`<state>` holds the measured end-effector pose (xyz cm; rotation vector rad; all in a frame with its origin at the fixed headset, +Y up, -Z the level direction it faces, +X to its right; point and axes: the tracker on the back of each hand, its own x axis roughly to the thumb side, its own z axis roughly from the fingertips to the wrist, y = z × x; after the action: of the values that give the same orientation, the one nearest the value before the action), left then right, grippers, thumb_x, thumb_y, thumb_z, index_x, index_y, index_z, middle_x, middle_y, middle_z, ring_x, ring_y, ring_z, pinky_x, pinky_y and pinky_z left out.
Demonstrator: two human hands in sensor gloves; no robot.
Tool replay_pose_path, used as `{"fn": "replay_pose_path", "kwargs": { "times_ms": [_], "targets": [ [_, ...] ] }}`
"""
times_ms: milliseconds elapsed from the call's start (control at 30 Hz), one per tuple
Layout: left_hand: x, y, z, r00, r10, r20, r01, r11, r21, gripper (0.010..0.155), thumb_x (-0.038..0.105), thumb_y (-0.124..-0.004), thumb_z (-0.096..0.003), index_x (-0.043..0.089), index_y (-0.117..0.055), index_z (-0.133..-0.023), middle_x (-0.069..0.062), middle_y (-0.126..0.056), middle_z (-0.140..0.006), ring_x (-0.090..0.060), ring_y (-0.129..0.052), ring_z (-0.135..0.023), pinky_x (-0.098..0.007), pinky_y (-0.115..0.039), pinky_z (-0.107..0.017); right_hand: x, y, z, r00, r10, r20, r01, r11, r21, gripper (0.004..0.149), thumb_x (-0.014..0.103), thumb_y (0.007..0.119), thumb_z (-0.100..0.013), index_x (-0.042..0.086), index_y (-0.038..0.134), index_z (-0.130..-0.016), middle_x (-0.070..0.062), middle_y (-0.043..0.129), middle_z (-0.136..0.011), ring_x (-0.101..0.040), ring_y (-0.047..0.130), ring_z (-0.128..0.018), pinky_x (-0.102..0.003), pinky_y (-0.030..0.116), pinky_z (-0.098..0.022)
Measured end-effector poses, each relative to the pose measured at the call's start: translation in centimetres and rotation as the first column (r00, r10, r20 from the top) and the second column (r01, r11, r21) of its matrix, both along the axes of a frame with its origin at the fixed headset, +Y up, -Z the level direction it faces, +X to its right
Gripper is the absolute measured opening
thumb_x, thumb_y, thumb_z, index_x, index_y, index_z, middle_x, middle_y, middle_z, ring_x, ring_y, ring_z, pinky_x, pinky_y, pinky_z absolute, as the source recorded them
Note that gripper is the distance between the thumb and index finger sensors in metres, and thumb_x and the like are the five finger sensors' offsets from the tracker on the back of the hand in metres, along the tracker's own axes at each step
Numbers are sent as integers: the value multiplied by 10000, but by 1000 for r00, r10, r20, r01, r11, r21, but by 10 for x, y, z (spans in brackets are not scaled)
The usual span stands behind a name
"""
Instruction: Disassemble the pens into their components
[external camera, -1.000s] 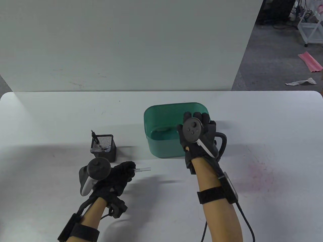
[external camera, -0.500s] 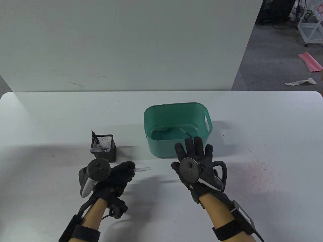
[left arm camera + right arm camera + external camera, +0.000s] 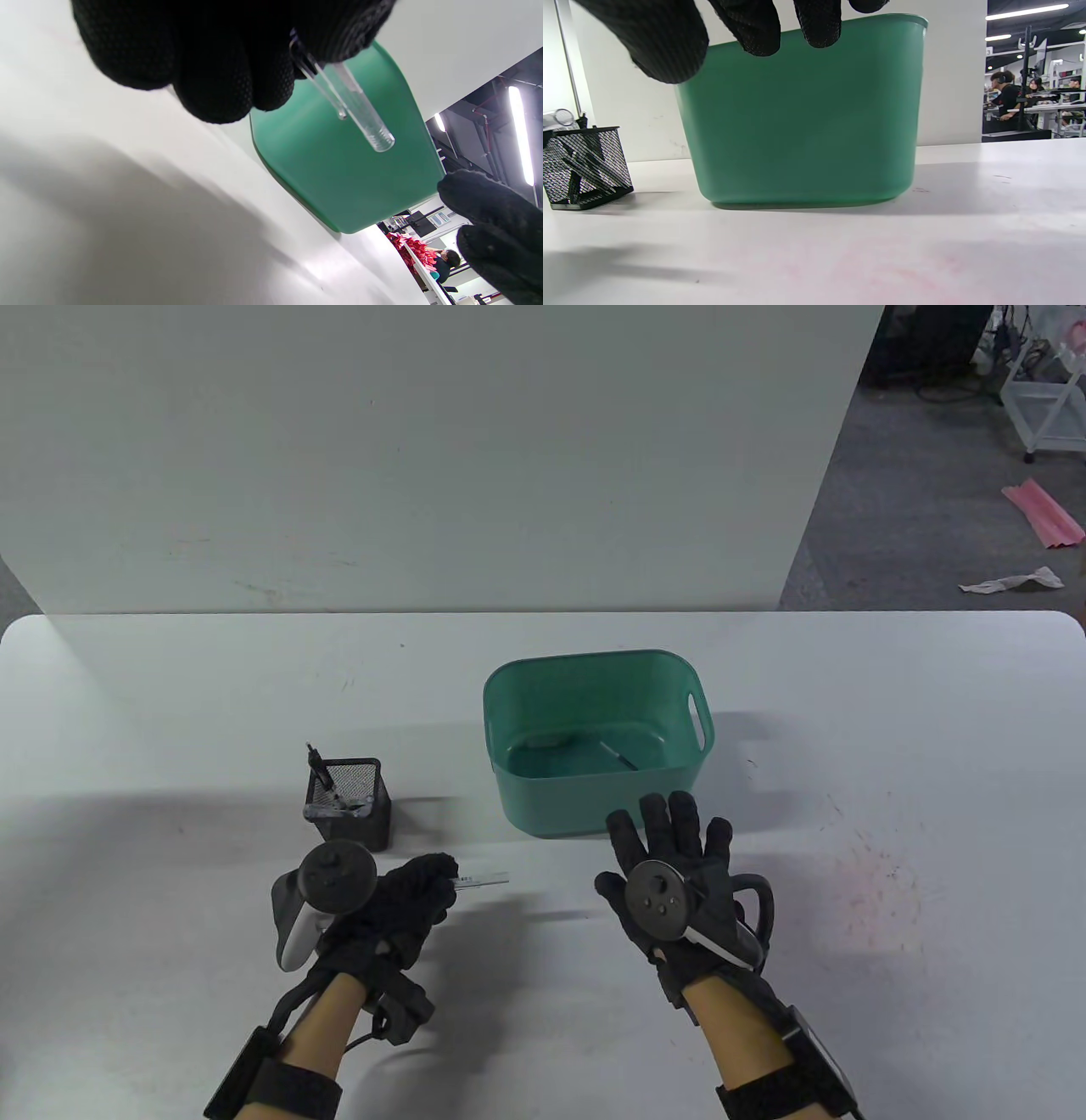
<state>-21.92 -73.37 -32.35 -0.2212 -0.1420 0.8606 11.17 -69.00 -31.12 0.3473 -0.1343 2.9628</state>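
Left hand (image 3: 399, 899) fingers curled in a pinch, right hand (image 3: 670, 874) fingers spread flat

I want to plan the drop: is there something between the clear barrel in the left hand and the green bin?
Nothing visible: bare table lies between the clear barrel in the left hand and the green bin.

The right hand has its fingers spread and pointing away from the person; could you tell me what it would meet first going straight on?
Most likely the near wall of the green bin, directly beyond the right hand; the remaining gap is hard to judge.
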Motion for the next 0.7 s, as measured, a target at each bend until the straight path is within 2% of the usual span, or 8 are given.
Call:
{"fn": "replay_pose_path", "kwargs": {
  "times_ms": [200, 433, 600, 700],
  "targets": [
    [4, 2, 1, 1000, -11, -9, 11, 1000, -4, 454, 390, -726, -535, 275, -727, -975, -68, -915, -879, -251, -1037, -675, -503, -870, -521, 16, 1, 0, 997, -53, 47, 54, 999, -10, 669, 548, 657, -604, 263, 405, -1154, -178, 309, -1216, -458, 195, -1078, -732, 210, -697],
    [16, 16, 1, 999, -44, -8, 44, 999, 26, 461, 426, -718, -539, 264, -730, -970, -54, -929, -852, -230, -1044, -647, -482, -880, -505, 26, 1, 2, 991, -115, 70, 118, 992, -45, 673, 553, 657, -604, 264, 404, -1156, -176, 300, -1218, -462, 190, -1077, -735, 210, -695],
    [26, 44, 0, 999, 27, -25, -25, 996, 85, 466, 447, -708, -548, 273, -703, -981, -39, -914, -867, -212, -1040, -660, -468, -882, -515, 26, -1, 3, 990, -122, 70, 126, 990, -58, 672, 553, 655, -604, 261, 406, -1156, -179, 306, -1216, -465, 194, -1076, -735, 212, -695],
    [30, 60, -8, 1000, 19, -18, -17, 996, 90, 469, 438, -703, -556, 284, -672, -998, -42, -884, -903, -220, -1020, -693, -472, -869, -534, 24, -1, 3, 990, -124, 68, 128, 990, -64, 669, 554, 653, -605, 262, 409, -1155, -182, 307, -1216, -467, 196, -1076, -736, 216, -694]
  ]
}}
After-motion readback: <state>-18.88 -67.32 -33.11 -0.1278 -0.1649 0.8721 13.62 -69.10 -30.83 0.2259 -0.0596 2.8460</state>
